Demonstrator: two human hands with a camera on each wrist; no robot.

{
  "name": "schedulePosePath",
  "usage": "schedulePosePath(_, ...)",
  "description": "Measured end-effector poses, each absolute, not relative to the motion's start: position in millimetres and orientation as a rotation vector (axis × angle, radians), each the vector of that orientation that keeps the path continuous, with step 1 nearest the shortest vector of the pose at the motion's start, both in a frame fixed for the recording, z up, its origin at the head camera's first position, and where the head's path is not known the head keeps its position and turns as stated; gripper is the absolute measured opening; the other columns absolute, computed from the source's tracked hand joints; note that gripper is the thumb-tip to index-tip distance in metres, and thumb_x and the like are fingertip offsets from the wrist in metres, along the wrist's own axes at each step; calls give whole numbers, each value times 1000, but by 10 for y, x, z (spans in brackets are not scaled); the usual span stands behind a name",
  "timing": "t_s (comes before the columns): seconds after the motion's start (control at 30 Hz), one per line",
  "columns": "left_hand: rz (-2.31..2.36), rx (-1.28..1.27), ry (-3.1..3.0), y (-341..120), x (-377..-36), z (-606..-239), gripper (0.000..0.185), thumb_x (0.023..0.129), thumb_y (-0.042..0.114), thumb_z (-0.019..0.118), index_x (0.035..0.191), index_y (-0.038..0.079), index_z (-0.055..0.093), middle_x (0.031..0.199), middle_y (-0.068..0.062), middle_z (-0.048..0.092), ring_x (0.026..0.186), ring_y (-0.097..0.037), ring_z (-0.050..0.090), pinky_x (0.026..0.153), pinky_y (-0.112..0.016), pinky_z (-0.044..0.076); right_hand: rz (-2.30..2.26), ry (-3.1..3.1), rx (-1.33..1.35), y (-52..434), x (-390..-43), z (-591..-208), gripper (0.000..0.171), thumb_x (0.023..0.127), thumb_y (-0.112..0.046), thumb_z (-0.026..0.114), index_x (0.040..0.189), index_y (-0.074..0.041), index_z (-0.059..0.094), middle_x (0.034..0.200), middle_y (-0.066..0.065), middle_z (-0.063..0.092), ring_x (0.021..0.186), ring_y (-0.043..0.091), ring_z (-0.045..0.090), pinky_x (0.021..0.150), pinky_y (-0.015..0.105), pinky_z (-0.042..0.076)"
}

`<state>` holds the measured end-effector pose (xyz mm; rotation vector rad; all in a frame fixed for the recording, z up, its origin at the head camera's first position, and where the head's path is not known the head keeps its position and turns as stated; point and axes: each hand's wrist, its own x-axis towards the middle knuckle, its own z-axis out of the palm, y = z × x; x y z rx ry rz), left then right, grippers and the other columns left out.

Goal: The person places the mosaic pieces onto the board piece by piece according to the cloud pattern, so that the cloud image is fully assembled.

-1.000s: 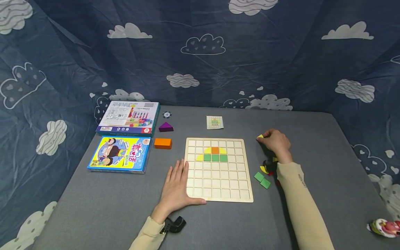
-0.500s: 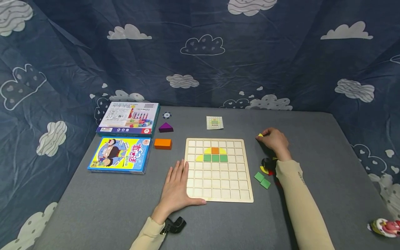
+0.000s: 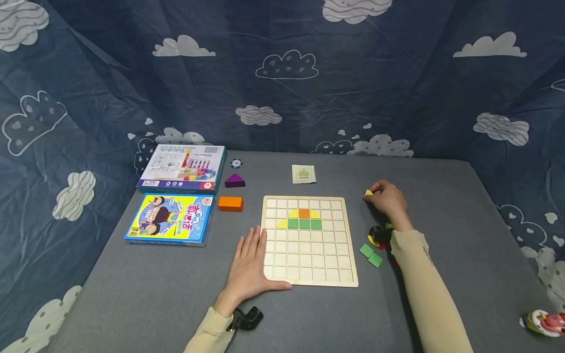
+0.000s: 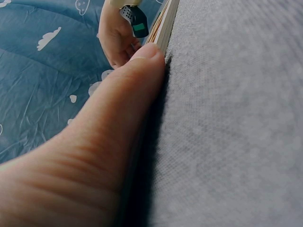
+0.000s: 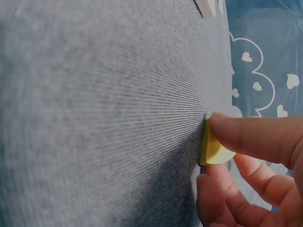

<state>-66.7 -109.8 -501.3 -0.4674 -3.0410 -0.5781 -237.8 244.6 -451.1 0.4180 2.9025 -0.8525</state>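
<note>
My right hand (image 3: pixel 388 200) pinches a yellow tile (image 5: pixel 215 149) with one rounded edge between thumb and fingers, just right of the board's top corner. In the right wrist view the tile stands on edge, close to the grey cloth. The left hand (image 3: pixel 248 267) lies with straight fingers along the wooden grid board's (image 3: pixel 311 247) left side, thumb at its bottom edge. On the board, an orange square tile (image 3: pixel 304 213) sits between two yellow rounded tiles. Below it run 3 green square tiles (image 3: pixel 304 223), with a yellow rounded tile (image 3: pixel 282 223) at their left.
Two green tiles (image 3: pixel 371 255) lie right of the board; yellow and red pieces (image 3: pixel 382 246) are partly hidden under my right wrist. A pattern card (image 3: pixel 303 174) lies behind the board. Leftward are an orange block (image 3: pixel 230 204), purple block (image 3: pixel 235 181), chip (image 3: pixel 236 163) and boxes (image 3: pixel 169 218).
Almost nothing differs. The right hand keeps hold of the yellow tile in about the same spot with only a slight shift, and the left hand stays put.
</note>
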Motion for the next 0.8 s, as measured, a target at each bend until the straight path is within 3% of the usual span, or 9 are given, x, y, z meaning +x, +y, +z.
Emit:
schedulePosePath(0.2,-590,-463,-3046,-1098,-668,-5010,136,56,84,62,151,2,11,157,-14,9,143,-26,1,113,-42,-3,-873,2909,408,2453,-2322,-4509,26,86,-24,70,96,-4,57,91,13,61,74,28,53,62,38,38)
schedulePosePath(0.47,-585,-470,-3033,-1104,-665,-5016,137,56,85,62,151,2,10,157,-15,9,143,-27,2,113,-43,-2,-940,2963,306,2377,-2173,-4492,30,86,-23,70,103,-1,62,91,15,65,76,28,56,63,36,39)
schedulePosePath(0.8,-601,-474,-3027,-1104,-668,-5018,136,56,84,62,151,2,10,157,-15,9,143,-27,2,113,-42,-3,-1025,2976,73,2194,-1955,-4468,23,83,-22,73,93,-3,65,81,9,65,65,22,55,56,32,39)
